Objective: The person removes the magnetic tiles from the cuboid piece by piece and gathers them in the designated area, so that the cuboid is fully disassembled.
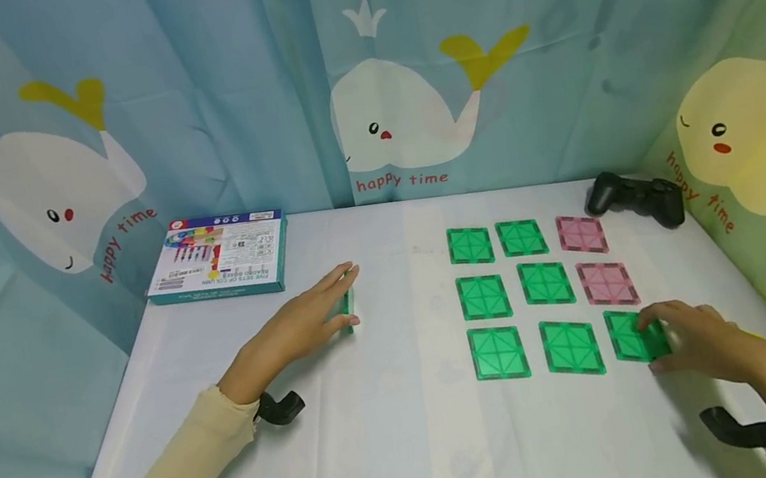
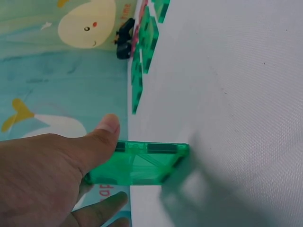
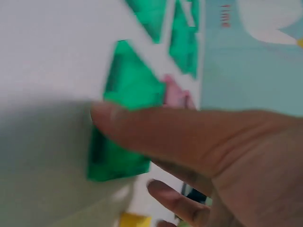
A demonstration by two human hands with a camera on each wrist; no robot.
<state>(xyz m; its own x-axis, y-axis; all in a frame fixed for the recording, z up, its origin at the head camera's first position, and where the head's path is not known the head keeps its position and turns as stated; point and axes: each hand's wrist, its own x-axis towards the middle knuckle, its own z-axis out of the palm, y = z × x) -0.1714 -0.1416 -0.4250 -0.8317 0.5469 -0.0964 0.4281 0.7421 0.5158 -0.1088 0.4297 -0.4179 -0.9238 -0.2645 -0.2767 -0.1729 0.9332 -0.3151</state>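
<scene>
My left hand (image 1: pixel 298 325) pinches a translucent green magnetic tile (image 2: pixel 142 163) between thumb and fingers, left of the laid-out tiles. The tile stands edge-on in the head view, close over the white table, and casts a shadow in the left wrist view. At the near right corner of a grid of flat square tiles, my right hand (image 1: pixel 704 341) grips another green magnetic tile (image 1: pixel 627 335) by its edges. Its thumb lies along the near edge in the blurred right wrist view. Green tiles (image 1: pixel 497 353) make up most of the grid; two pink tiles (image 1: pixel 607 283) sit in its right column.
A flat printed box (image 1: pixel 219 258) lies at the table's back left. Behind the grid at the back right is a black game controller (image 1: pixel 635 199). A yellow piece (image 3: pixel 135 220) shows beyond the right hand. Whale-print curtains (image 1: pixel 399 109) border the white table (image 1: pixel 401 439).
</scene>
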